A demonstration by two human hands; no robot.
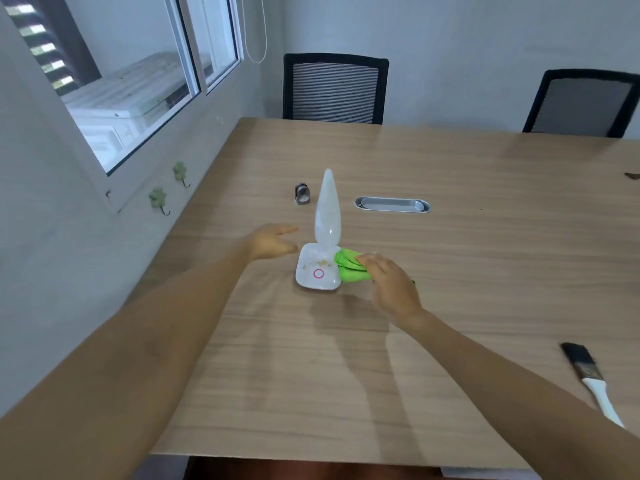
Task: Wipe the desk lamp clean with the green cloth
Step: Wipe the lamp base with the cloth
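Observation:
A white desk lamp (327,216) stands on the wooden table, with a tall tapered head and a square base (317,271) that bears a pink ring and brownish crumbs. My right hand (389,284) grips a bunched green cloth (349,266) against the base's right edge. To the left of the base, my left hand (272,242) hovers with its fingers spread, close to the lamp but holding nothing.
A small metal clip-like object (302,194) stands behind the lamp, and a silver cable grommet (393,205) is set into the table (485,271). A paintbrush (588,375) lies at the right edge. Two black mesh chairs (334,88) stand at the far side.

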